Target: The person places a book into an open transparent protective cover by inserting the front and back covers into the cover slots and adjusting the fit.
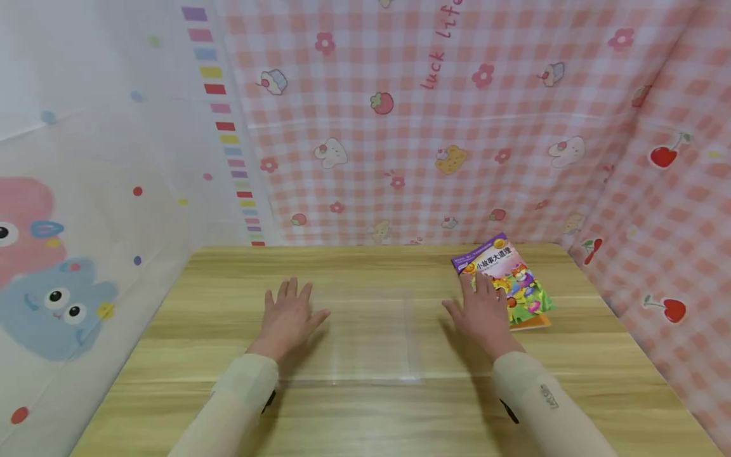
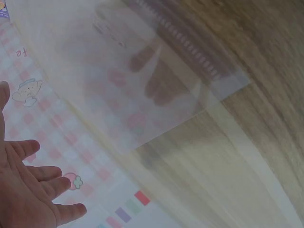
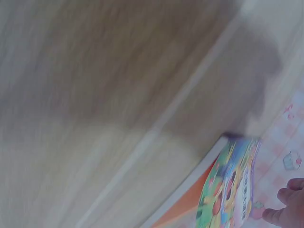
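Note:
A clear plastic sheet or cover [image 1: 374, 339] lies flat on the table between my hands; its glossy surface reflects the backdrop in the left wrist view. To its left is my left hand [image 1: 290, 317], fingers spread and holding nothing. On the other side my right hand [image 1: 482, 317], also with fingers apart and nothing held, overlaps the lower left part of a colourful picture book [image 1: 525, 289] in the head view. Whether that hand touches the book cannot be told there. In the right wrist view the book [image 3: 228, 190] appears beyond the bare wood, with an orange part under its cover.
The wood-grain table [image 1: 377, 425] meets a pink checked cloth [image 1: 354, 127] at the back. A similar cloth [image 1: 691, 209] hangs on the right, and a white cartoon-printed sheet [image 1: 160, 158] on the left.

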Motion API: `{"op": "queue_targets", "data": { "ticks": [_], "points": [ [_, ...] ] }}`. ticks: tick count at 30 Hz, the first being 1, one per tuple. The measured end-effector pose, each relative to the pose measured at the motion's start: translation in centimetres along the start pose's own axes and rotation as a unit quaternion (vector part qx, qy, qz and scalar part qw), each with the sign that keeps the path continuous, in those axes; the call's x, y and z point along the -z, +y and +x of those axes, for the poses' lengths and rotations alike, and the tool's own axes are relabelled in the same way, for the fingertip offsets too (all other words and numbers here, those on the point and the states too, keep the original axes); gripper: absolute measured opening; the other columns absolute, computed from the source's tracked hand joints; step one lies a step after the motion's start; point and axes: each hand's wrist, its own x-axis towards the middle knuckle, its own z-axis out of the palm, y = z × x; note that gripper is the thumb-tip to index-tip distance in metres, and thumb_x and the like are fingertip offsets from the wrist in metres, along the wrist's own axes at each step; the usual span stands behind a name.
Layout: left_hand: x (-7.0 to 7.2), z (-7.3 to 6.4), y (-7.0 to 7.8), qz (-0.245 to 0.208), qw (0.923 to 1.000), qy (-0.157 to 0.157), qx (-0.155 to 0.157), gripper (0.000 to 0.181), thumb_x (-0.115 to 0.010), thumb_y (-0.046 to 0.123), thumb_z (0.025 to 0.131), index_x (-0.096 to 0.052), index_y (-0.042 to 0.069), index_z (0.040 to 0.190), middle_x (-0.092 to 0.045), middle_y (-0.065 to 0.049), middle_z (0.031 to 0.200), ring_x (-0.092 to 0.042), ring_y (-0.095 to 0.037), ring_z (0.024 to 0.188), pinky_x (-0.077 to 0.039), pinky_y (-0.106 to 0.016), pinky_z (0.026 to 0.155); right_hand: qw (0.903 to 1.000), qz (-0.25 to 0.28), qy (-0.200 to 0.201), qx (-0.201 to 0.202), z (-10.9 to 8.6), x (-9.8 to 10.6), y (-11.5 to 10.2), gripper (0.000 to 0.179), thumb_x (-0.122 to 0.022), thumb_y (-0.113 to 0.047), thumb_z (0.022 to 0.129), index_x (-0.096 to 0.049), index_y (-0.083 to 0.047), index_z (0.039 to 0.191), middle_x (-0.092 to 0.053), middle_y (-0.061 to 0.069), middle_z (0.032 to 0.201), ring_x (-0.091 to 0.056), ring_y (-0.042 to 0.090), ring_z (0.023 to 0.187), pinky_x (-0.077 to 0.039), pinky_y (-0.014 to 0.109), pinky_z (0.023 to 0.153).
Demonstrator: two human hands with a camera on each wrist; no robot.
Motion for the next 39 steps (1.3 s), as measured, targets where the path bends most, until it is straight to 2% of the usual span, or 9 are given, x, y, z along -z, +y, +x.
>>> {"op": "queue_targets", "data": {
  "ticks": [4,13,21,27,29,34,39],
  "points": [
    [0.1,0.0,0.0,-0.008,0.9999,-0.006,0.004,0.077,-0.051,0.055,0.099,-0.037,0.001,0.151,-0.025,-0.033,0.154,-0.022,-0.047,0.144,-0.015,-0.070,0.110,0.9999,0.008,0.001,-0.015,0.2,0.9,1.4,0.071,-0.051,-0.048,0.100,-0.037,0.001,0.148,-0.024,0.037,0.151,-0.023,0.055,0.139,-0.013,0.073,0.109],
    [0.3,-0.1,0.0,-0.014,0.9997,-0.021,0.003,0.076,-0.051,0.054,0.099,-0.036,0.001,0.151,-0.027,-0.033,0.154,-0.024,-0.048,0.143,-0.017,-0.071,0.110,0.9975,0.028,0.029,-0.058,0.6,2.6,5.6,0.072,-0.056,-0.040,0.098,-0.034,0.008,0.147,-0.025,0.042,0.146,-0.025,0.059,0.133,-0.017,0.076,0.103],
    [0.2,-0.5,-0.1,-0.019,0.9997,-0.015,0.005,0.075,-0.052,0.053,0.099,-0.039,-0.001,0.149,-0.030,-0.034,0.152,-0.026,-0.049,0.141,-0.016,-0.071,0.109,0.9954,0.049,0.010,-0.082,0.4,4.0,8.0,0.076,-0.055,-0.037,0.099,-0.027,0.014,0.147,-0.019,0.048,0.144,-0.020,0.064,0.131,-0.016,0.075,0.103],
    [0.0,-0.8,-0.4,-0.020,0.9998,-0.008,0.003,0.075,-0.054,0.052,0.098,-0.040,-0.001,0.148,-0.031,-0.034,0.151,-0.027,-0.049,0.141,-0.017,-0.072,0.109,0.9927,0.064,0.029,-0.098,0.6,4.4,9.5,0.076,-0.057,-0.032,0.097,-0.027,0.023,0.140,-0.025,0.051,0.137,-0.029,0.065,0.124,-0.027,0.071,0.102],
    [0.0,-0.8,-0.5,-0.021,0.9997,-0.008,0.002,0.075,-0.055,0.052,0.098,-0.039,-0.002,0.149,-0.031,-0.034,0.151,-0.027,-0.049,0.141,-0.017,-0.072,0.109,0.9896,0.080,0.016,-0.119,0.7,4.5,10.1,0.079,-0.056,-0.034,0.099,-0.022,0.024,0.142,-0.023,0.051,0.137,-0.028,0.065,0.124,-0.028,0.071,0.102],
    [0.0,-1.0,-0.6,-0.028,0.9995,-0.016,0.004,0.076,-0.055,0.051,0.098,-0.038,-0.002,0.149,-0.029,-0.034,0.152,-0.026,-0.049,0.141,-0.016,-0.072,0.109,0.9766,0.103,-0.049,-0.182,0.6,4.5,11.3,0.091,-0.047,-0.046,0.101,-0.008,0.023,0.145,-0.021,0.051,0.138,-0.028,0.065,0.125,-0.030,0.071,0.101],
    [-0.1,-1.1,-0.8,-0.022,0.9994,-0.026,0.009,0.075,-0.055,0.051,0.098,-0.038,-0.002,0.149,-0.030,-0.034,0.152,-0.027,-0.049,0.141,-0.017,-0.071,0.109,0.9712,0.109,-0.088,-0.192,0.3,4.1,11.8,0.100,-0.044,-0.054,0.100,-0.003,0.026,0.143,-0.026,0.053,0.134,-0.034,0.066,0.121,-0.034,0.069,0.100]
  ]
}}
